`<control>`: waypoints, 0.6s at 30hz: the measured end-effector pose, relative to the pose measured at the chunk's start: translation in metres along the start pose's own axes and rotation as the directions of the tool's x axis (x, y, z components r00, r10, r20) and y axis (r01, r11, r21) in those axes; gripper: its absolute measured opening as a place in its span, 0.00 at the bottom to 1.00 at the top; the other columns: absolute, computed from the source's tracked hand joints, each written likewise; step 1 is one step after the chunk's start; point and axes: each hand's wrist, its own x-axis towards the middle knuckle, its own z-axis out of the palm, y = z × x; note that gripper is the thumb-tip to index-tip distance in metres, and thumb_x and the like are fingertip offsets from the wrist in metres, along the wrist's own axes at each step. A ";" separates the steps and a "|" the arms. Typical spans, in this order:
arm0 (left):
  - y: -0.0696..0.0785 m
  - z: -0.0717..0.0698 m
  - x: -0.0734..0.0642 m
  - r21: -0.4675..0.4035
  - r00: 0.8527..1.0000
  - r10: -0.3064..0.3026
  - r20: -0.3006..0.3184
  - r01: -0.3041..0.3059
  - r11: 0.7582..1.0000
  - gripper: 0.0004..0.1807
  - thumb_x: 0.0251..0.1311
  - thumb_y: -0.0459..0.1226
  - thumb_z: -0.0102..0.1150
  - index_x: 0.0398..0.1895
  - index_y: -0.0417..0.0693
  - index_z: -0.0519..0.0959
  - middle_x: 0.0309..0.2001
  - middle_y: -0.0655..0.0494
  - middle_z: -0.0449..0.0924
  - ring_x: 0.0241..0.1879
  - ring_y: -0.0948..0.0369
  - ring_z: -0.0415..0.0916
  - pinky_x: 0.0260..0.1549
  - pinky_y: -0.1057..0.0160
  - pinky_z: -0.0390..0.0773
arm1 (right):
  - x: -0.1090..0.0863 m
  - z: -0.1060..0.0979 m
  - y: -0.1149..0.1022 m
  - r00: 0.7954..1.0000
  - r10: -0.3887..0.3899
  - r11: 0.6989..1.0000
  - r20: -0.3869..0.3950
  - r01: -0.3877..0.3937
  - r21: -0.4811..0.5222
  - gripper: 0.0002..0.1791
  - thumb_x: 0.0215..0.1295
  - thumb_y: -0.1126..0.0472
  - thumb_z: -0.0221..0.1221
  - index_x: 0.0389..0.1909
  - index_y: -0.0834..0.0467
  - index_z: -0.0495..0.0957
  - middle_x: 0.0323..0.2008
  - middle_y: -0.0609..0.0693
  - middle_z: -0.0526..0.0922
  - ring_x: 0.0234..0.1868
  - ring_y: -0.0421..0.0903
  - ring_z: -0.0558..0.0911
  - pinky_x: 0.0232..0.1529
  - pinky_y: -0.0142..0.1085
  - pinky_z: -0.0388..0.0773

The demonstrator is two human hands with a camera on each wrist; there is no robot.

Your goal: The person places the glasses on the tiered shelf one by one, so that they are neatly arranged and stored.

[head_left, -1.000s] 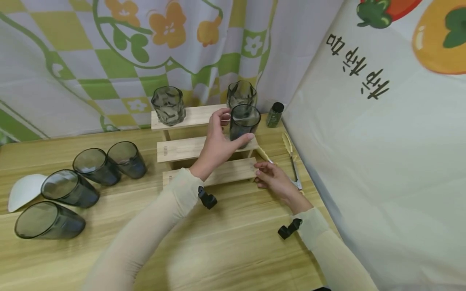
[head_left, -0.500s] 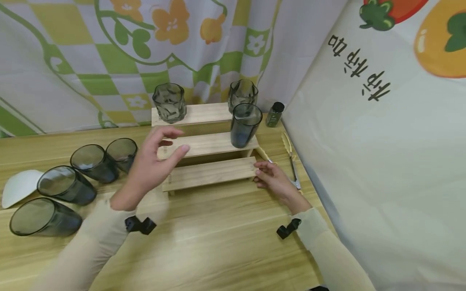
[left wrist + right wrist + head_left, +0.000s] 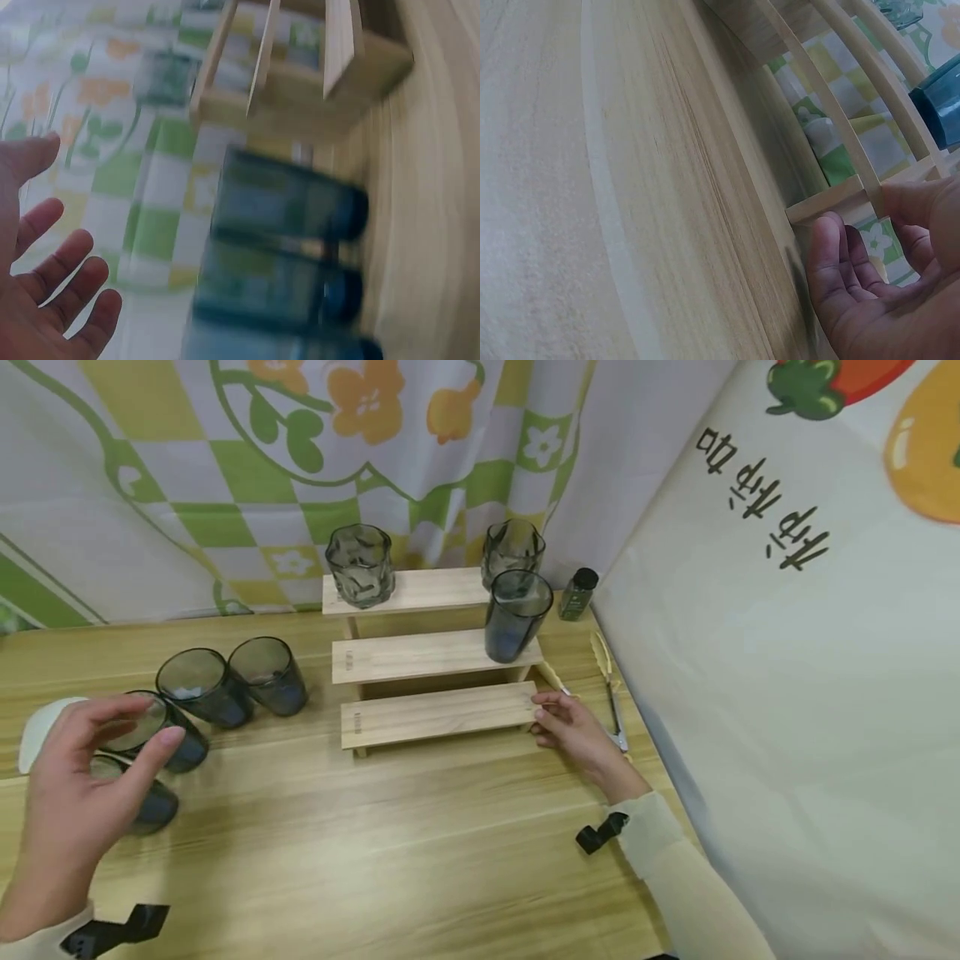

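My left hand (image 3: 82, 793) hovers over the glasses at the left, fingers spread and holding nothing; in the left wrist view its palm faces several blurred tumblers. It partly hides the two nearest dark tumblers, a middle one (image 3: 187, 752) and a front one (image 3: 156, 810). Two more, a tumbler (image 3: 217, 697) and another tumbler (image 3: 279, 685), stand behind. At the right, my right hand (image 3: 581, 735) grips the end of the lowest shelf of a three-step wooden rack (image 3: 442, 714). A dark tumbler (image 3: 513, 627) stands upright on the middle shelf's right end.
Two wavy glasses, one at the left (image 3: 362, 572) and one at the right (image 3: 510, 552), stand on the top shelf. Beside the rack are a small dark bottle (image 3: 577, 597) and yellow-tipped tongs (image 3: 611, 693). A white object (image 3: 37, 735) lies behind my left hand. A patterned curtain hangs behind.
My left hand has let go of the tumbler on the middle shelf and moved left and toward me, over the row of tumblers. My right hand has stayed at the rack's end.
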 end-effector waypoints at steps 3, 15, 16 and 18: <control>-0.013 -0.014 -0.010 0.060 0.999 0.002 -0.044 0.001 0.998 0.24 0.61 0.32 0.71 0.58 0.29 0.77 0.57 0.73 0.71 0.60 0.70 0.65 0.57 0.73 0.62 | 0.000 -0.001 0.000 1.000 -0.007 1.000 0.014 0.007 -0.004 0.20 0.78 0.62 0.55 0.66 0.62 0.68 0.53 0.56 0.74 0.48 0.53 0.78 0.47 0.41 0.82; -0.070 -0.027 -0.044 -0.054 0.974 -0.142 -0.175 0.134 0.989 0.31 0.54 0.25 0.72 0.63 0.30 0.74 0.57 0.67 0.74 0.57 0.66 0.70 0.59 0.73 0.62 | 0.001 -0.002 0.001 1.000 0.001 1.000 0.009 -0.001 0.004 0.21 0.78 0.61 0.55 0.67 0.63 0.68 0.53 0.56 0.74 0.47 0.51 0.78 0.47 0.40 0.82; -0.073 -0.026 -0.046 -0.063 0.963 -0.197 -0.182 0.188 0.980 0.32 0.53 0.21 0.69 0.65 0.33 0.74 0.57 0.67 0.74 0.57 0.67 0.71 0.58 0.74 0.63 | 0.000 -0.002 0.001 1.000 -0.001 1.000 0.010 0.001 0.003 0.22 0.78 0.61 0.56 0.67 0.63 0.68 0.53 0.56 0.74 0.47 0.51 0.79 0.47 0.40 0.82; -0.077 -0.025 -0.049 -0.079 0.941 -0.280 -0.192 0.269 0.960 0.34 0.55 0.18 0.66 0.67 0.38 0.73 0.57 0.64 0.75 0.57 0.67 0.71 0.58 0.75 0.64 | 0.000 -0.003 0.001 1.000 -0.003 1.000 0.015 0.003 0.002 0.22 0.78 0.60 0.56 0.67 0.63 0.67 0.53 0.57 0.74 0.47 0.51 0.79 0.47 0.41 0.82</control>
